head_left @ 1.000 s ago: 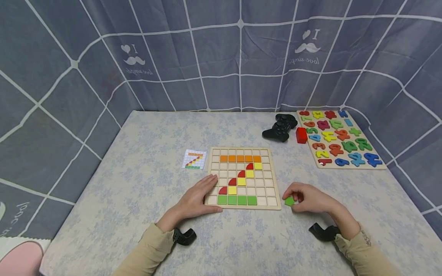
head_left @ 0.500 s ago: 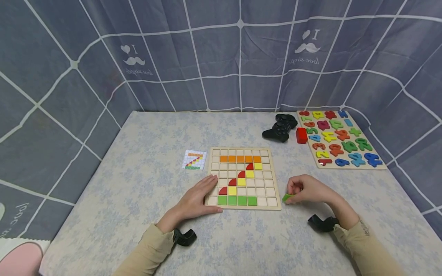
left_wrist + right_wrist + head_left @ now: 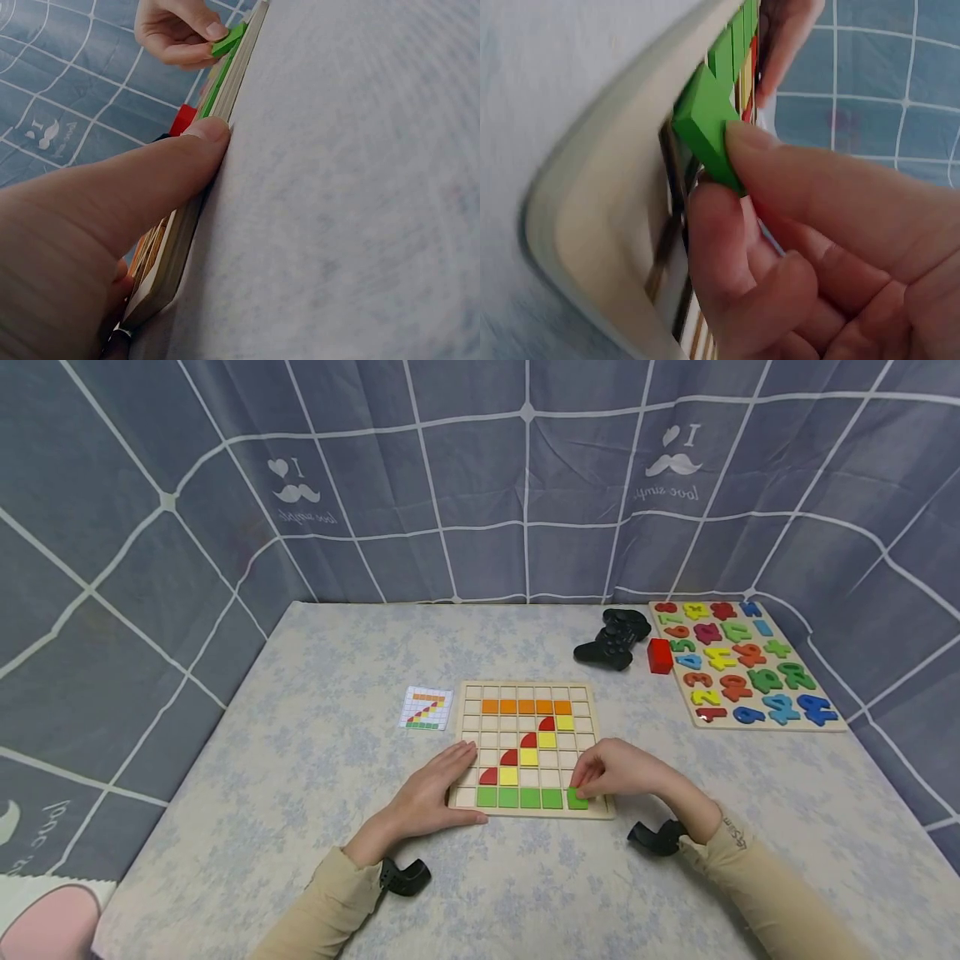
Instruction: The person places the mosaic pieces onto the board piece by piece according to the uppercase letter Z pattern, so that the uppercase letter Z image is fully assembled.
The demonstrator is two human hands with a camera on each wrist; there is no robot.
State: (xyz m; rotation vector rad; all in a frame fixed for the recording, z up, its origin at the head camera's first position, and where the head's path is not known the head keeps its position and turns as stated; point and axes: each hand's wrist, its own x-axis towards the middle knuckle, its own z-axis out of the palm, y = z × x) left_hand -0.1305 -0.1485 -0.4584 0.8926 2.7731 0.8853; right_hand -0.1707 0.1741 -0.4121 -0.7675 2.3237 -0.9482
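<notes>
My right hand (image 3: pixel 626 768) pinches a green square tile (image 3: pixel 709 124) between thumb and fingertips, over the front row of a wooden grid board (image 3: pixel 607 777). In the right wrist view the tile is tilted, one corner raised. To its left, several green tiles (image 3: pixel 508 797) lie in that row. My left hand (image 3: pixel 427 793) rests at the board's front left corner, fingers along the left side, and its thumb (image 3: pixel 202 139) lies against the front edge. Red quarter-round pieces (image 3: pixel 509 758) and yellow squares (image 3: pixel 528 757) form a diagonal up to a row of orange squares (image 3: pixel 526 707).
A small card (image 3: pixel 426 708) printed with a matching coloured pattern lies left of the board. Behind and to the right are a black game controller (image 3: pixel 613 639), a red block (image 3: pixel 660 656) and a number puzzle board (image 3: pixel 757 714). A grid-patterned curtain (image 3: pixel 480 485) surrounds the table.
My right hand has moved left from beside the board to over its front row, carrying the green tile. My left hand stays at the board's corner.
</notes>
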